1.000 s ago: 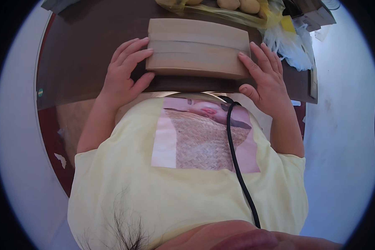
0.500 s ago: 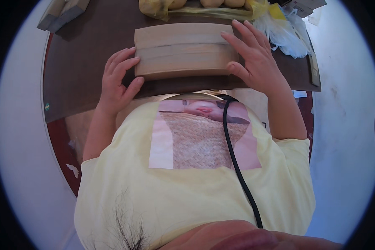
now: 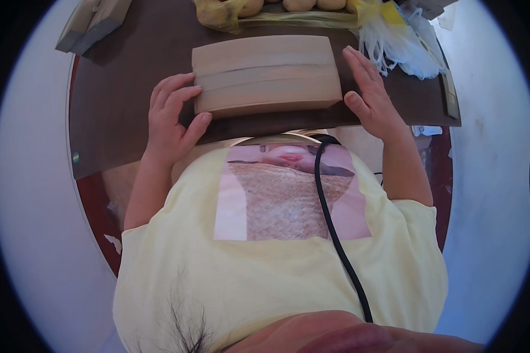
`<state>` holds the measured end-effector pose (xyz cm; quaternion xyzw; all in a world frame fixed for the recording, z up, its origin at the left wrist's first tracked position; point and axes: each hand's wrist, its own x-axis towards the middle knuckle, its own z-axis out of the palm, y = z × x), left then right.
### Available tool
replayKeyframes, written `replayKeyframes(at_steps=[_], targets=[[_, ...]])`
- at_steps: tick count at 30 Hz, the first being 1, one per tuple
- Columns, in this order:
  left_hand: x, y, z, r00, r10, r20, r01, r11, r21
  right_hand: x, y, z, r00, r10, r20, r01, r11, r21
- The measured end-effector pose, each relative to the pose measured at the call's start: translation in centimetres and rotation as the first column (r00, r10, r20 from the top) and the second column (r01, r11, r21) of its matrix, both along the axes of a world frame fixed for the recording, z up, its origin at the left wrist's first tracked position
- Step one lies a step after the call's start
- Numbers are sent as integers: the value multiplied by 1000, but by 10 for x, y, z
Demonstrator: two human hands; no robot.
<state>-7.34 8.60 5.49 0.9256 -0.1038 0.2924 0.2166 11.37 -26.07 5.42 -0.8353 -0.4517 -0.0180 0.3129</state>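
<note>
A closed brown cardboard box (image 3: 268, 73) lies on the dark table near its front edge, with a strip of clear tape along the middle of its top. At the box's left end is my left hand (image 3: 174, 115), fingers spread and fingertips touching the side or just at it. My right hand (image 3: 371, 97) stands upright beside the right end, fingers stretched out and a small gap between it and the box. Neither hand grips anything.
Behind the box sits a yellow plastic bag (image 3: 300, 20) with several round, pale brown items. White plastic bags (image 3: 403, 50) lie at the back right. Flat cardboard pieces (image 3: 94, 26) are at the far left. A black cable (image 3: 335, 235) hangs down my shirt.
My right hand has come off the box's top right corner and moved a little to the right. My left hand stays at the left end.
</note>
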Motion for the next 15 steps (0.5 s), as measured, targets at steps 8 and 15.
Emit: replayKeyframes(at_steps=[8,15], targets=[[66,-49,72,928,-139,-347,222,951,214,-8,0,-18,997,64,-39,-62,996,57],[127,-110,72,879,-134,-457,331,861,385,-12,12,-24,995,80,56,-81,997,18]])
